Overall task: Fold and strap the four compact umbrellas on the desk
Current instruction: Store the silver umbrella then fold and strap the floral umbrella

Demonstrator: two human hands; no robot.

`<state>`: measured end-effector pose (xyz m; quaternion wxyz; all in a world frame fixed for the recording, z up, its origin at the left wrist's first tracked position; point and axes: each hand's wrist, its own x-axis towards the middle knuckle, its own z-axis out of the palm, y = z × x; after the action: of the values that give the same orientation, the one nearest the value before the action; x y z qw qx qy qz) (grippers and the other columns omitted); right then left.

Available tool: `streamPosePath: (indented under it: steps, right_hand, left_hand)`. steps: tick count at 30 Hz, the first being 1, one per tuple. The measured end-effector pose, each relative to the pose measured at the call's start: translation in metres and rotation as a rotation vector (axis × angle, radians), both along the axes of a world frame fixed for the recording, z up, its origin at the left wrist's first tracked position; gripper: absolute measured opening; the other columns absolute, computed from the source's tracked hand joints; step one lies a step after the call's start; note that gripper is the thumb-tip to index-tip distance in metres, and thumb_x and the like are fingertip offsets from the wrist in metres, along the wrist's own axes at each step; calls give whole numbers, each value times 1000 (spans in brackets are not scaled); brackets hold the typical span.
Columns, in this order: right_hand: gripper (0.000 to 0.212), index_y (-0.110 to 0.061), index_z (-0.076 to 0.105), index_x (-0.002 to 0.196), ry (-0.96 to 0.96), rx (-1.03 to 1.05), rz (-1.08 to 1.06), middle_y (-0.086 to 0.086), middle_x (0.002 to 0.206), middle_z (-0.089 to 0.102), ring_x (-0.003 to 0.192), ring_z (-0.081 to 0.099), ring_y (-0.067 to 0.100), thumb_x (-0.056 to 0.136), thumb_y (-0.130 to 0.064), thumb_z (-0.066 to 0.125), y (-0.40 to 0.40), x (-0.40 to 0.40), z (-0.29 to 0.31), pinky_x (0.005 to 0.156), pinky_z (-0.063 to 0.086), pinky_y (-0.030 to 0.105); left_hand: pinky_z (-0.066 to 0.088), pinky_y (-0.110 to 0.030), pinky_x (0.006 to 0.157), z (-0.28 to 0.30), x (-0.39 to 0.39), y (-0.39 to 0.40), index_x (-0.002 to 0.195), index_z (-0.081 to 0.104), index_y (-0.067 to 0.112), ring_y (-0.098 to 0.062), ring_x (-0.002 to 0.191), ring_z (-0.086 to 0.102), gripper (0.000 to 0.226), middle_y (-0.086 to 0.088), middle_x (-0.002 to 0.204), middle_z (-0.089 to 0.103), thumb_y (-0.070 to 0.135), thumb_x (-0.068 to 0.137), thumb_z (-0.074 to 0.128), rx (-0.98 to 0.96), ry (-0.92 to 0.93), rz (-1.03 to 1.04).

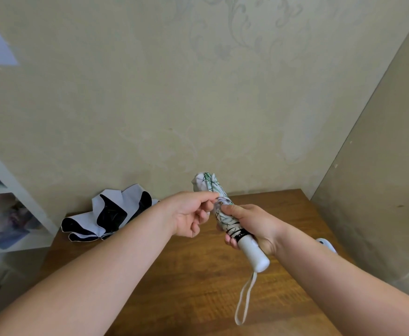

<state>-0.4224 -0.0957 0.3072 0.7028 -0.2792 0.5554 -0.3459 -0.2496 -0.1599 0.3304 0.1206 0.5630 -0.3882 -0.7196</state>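
1. Above the desk (198, 275), held up: white leaf-print umbrella (219, 202), rolled, strap snap (220, 202) being closed.
2. Probably needs one firm press next.
3. Right hand (252, 226) wrapped round the canopy; left hand (193, 212) pinching the strap tab, hands nearly touching.
4. Black-and-white umbrella (106, 214) lying unfolded behind, so more to do.

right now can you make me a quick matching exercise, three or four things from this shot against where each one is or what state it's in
Things:
1. bamboo-print umbrella
2. black and white umbrella
3. wrist loop
4. left hand

States:
A. lying loose and unfolded at the desk's back edge
B. pinching the strap by its snap
C. rolled up, gripped by the right hand
D. hanging from the white handle

Pairs: 1-C, 2-A, 3-D, 4-B
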Motion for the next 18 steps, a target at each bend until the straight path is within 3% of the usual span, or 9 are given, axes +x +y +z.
streamPosePath:
  steps: [5, 12, 15, 18]
  right_hand:
    - [40, 0, 54, 123, -70, 98, -12, 17, 82, 64, 58, 61, 25, 103, -33, 64, -1, 2, 7, 45, 53, 28]
    - [41, 0, 54, 126, -30, 86, -3, 17, 83, 64, 57, 61, 26, 103, -32, 64, -2, 5, 9, 46, 53, 28]
    - [39, 2, 54, 124, 22, 52, 10, 18, 83, 64, 57, 61, 26, 103, -30, 64, 0, 8, 7, 46, 54, 29]
    - [42, 3, 54, 128, 42, 20, 27, 18, 84, 63, 57, 61, 26, 104, -31, 63, 1, 9, 5, 45, 54, 29]
  left_hand:
    - [23, -24, 58, 1, 3, -1, 71, 61, 26, -2, 48, 40, 31, 15, 56, 49, 44, 95, 71, -83, -86, -30]
    - [31, -23, 56, -7, 10, -5, 89, 71, 23, -6, 59, 47, 21, 11, 66, 58, 43, 93, 76, -292, -142, -71]
    - [36, -26, 60, -11, 10, -2, 82, 69, 19, -11, 68, 53, 29, 3, 75, 62, 45, 94, 74, -493, -218, -129]
    - [48, -28, 72, -11, 10, 3, 88, 72, 15, -12, 82, 68, 28, 3, 88, 73, 41, 98, 71, -561, -209, -153]
